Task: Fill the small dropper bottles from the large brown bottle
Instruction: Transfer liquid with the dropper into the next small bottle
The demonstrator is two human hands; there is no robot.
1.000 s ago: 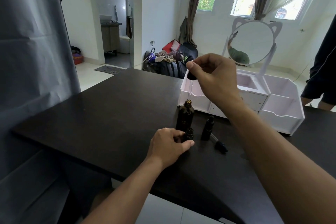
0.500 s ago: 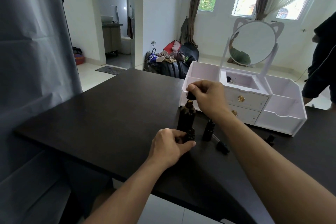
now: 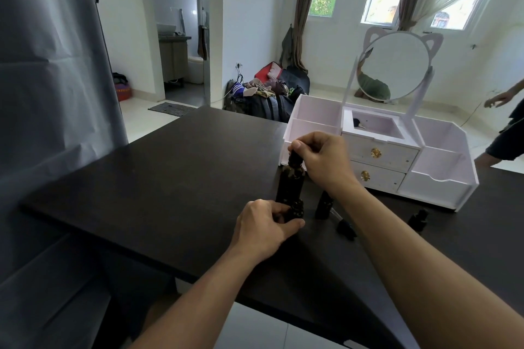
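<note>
The large brown bottle stands upright on the black table. My right hand pinches its black dropper cap, which sits on the bottle's neck. My left hand holds a small open dropper bottle just in front of the large one. A second small capped bottle stands to the right. A loose dropper cap with pipette lies on the table beside it. Another small bottle stands further right.
A white vanity organiser with drawers and a round cat-ear mirror stands behind the bottles. Another person is at the right edge. A grey backdrop sheet hangs at left. Bags lie on the floor beyond the table.
My right hand came down from high above the table and brought the dropper cap onto the large brown bottle's neck. My left hand stayed on the small bottle.
</note>
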